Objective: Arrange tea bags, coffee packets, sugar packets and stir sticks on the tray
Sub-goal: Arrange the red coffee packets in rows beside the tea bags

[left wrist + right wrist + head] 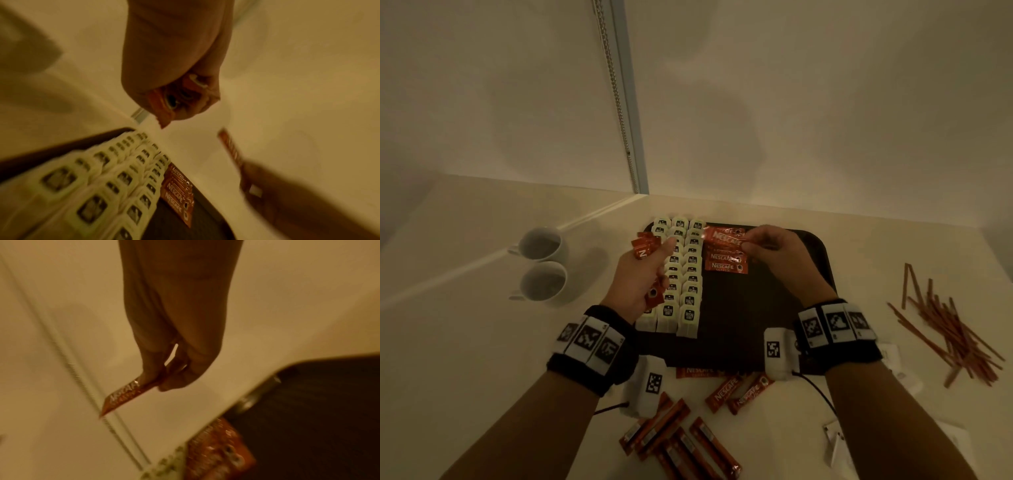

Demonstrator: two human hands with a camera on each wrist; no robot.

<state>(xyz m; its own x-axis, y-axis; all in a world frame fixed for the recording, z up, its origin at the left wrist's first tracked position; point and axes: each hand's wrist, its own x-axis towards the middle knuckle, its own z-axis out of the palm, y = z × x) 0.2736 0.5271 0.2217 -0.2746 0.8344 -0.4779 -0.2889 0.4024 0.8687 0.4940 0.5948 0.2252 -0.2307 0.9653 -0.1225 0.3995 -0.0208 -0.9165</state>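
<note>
With the right hand (774, 251) pinching one coffee packet (723, 236) over the tray (767, 308) at frame centre and the left hand (645, 274) gripping a bundle (645, 251), a careless drop could skew the laid row (726, 262).

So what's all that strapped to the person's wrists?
Both forearms are bare, no sleeves. Each wrist wears a black band carrying a row of white tiles printed with black square codes. A white box bearing another code hangs under each wrist, with a thin black cable trailing from it.
</note>
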